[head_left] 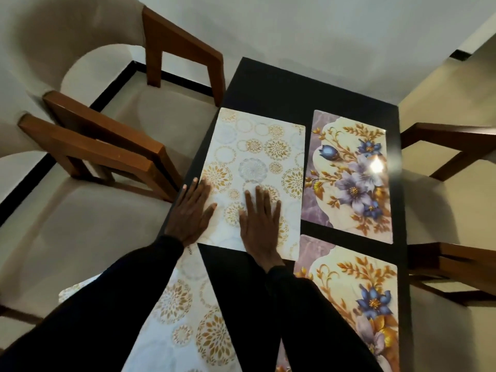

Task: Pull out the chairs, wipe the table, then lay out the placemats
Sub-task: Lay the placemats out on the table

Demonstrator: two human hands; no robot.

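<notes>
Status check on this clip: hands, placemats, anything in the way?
Both flat: left hand and right hand pressing the far circle-pattern placemat. Floral placemat beside it, narrow gap. Chairs pulled out; nothing blocking.

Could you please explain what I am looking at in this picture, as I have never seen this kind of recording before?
There is no machine here. A person wears a camera on the head, so the single picture looks forward and down at their own arms in dark sleeves. The right hand lies flat, fingers straight, on the far circle-patterned placemat. The left hand lies flat across that mat's left edge. Nothing is gripped. A second circle-patterned mat lies nearer, partly under the arms, and two floral placemats lie to the right on the dark table. Wooden chairs stand on both sides.
</notes>
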